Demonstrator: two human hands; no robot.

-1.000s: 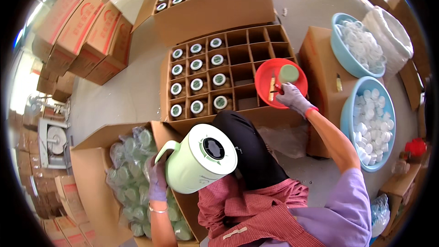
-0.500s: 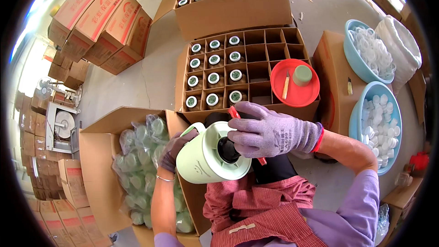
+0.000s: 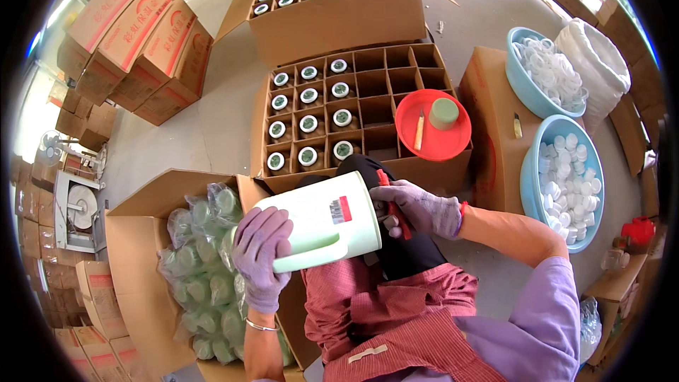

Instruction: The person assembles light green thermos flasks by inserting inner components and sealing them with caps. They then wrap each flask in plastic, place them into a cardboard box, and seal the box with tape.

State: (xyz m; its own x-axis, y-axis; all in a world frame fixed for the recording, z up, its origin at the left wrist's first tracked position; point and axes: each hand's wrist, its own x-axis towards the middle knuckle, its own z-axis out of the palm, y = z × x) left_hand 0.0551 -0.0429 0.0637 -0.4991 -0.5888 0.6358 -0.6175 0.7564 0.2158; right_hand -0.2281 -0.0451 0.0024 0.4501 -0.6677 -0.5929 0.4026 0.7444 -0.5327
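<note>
Left fingers (image 3: 265, 230) of yours curl over the left end of a pale-green handled jug (image 3: 318, 205), tipped on its side above your lap; your right fingers (image 3: 402, 194) close around a red tool (image 3: 405, 230) just beside the jug's other end, though whether the tool touches it you cannot tell. With both in your grip, this jug looks unfinished. To your left, an open carton (image 3: 145, 262) holds many clear-wrapped, pale-green cup-shaped pieces (image 3: 201, 272). Ahead, the divided carton (image 3: 442, 180) seems partly done: its left three columns carry twelve items with white-ringed green tops (image 3: 308, 124), leaving the columns to their right to fill. Over its right corner, a red basin (image 3: 438, 151) holds a wooden-handled knife (image 3: 419, 133) and a green cup (image 3: 444, 113). Farther right, one blue basin (image 3: 527, 177) is heaped with white caps (image 3: 569, 198), the next blue basin (image 3: 521, 81) with white rings (image 3: 548, 71), beside a white sack (image 3: 601, 56). Beyond, a farther carton (image 3: 339, 25) shows rows of similar tops.
</note>
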